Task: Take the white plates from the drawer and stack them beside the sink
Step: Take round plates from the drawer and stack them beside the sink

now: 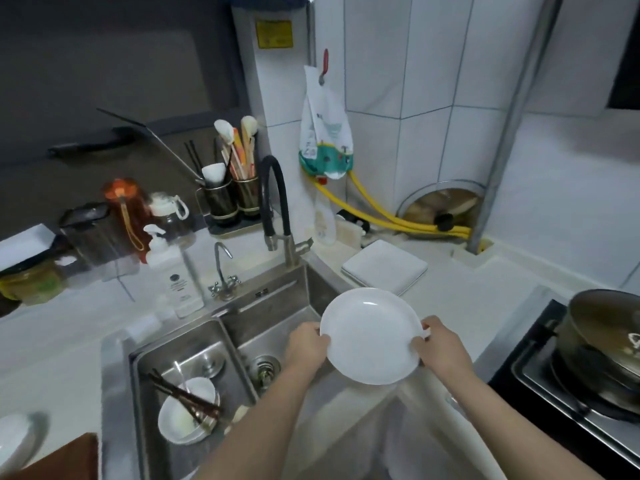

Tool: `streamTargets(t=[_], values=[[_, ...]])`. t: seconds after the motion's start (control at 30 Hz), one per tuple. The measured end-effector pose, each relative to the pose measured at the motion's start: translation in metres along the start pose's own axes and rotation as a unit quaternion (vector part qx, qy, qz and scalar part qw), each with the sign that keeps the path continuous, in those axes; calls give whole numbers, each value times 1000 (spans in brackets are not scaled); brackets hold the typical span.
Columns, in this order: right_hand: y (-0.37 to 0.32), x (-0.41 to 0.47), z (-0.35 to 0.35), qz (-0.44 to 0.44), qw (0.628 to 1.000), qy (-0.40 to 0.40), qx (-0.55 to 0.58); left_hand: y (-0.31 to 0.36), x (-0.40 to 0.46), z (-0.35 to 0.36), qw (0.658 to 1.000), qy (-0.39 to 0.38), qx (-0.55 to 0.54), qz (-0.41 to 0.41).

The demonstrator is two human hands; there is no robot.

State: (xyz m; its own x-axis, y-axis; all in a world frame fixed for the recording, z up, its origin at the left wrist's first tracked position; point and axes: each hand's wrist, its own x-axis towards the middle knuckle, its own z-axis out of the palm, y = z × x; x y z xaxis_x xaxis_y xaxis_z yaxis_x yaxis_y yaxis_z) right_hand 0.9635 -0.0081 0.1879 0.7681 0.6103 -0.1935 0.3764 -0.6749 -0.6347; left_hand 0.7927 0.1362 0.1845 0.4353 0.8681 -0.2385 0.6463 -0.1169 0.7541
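Both bare forearms are being reached forward from the bottom edge, converging over the right basin of the sink. The left hand is being held at the left rim of a round white plate, the right hand at its right rim, wrists roughly level. The plate is being carried face up, slightly tilted, above the sink's right edge and clear of the surface.

A pale surface is being shown around a steel double sink, with white tiled walls behind. Just beyond the held plate, a stack of square white plates is lying on the surface beside the sink, apart from the round one. A black-hosed tap is standing at the sink's back edge. In the left basin a bowl with chopsticks is resting. A soap bottle is standing left of the tap, and a utensil holder behind it. A pot is sitting on the stove at the right. A yellow hose is running along the wall.

The fingers of the right hand are being curled over the plate's rim, clamped on it; the left hand's fingers are likewise being closed on the opposite rim, thumbs on top.
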Motion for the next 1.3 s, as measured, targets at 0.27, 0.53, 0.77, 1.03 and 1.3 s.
streamTargets(t=[0.27, 0.53, 0.77, 1.03, 1.3], values=[[-22, 71, 2, 54, 997, 35, 51, 28, 102, 1, 998, -29, 20, 51], [-33, 157, -2, 74, 995, 40, 53, 64, 185, 23, 999, -26, 5, 24], [-29, 227, -1, 77, 994, 36, 65, 84, 245, 49, 1000, -23, 19, 10], [-22, 285, 1, 92, 990, 32, 102, 102, 294, 75, 1000, -20, 12, -2], [-5, 308, 9, 106, 989, 21, 99, 104, 319, 93, 998, -38, 50, -17]])
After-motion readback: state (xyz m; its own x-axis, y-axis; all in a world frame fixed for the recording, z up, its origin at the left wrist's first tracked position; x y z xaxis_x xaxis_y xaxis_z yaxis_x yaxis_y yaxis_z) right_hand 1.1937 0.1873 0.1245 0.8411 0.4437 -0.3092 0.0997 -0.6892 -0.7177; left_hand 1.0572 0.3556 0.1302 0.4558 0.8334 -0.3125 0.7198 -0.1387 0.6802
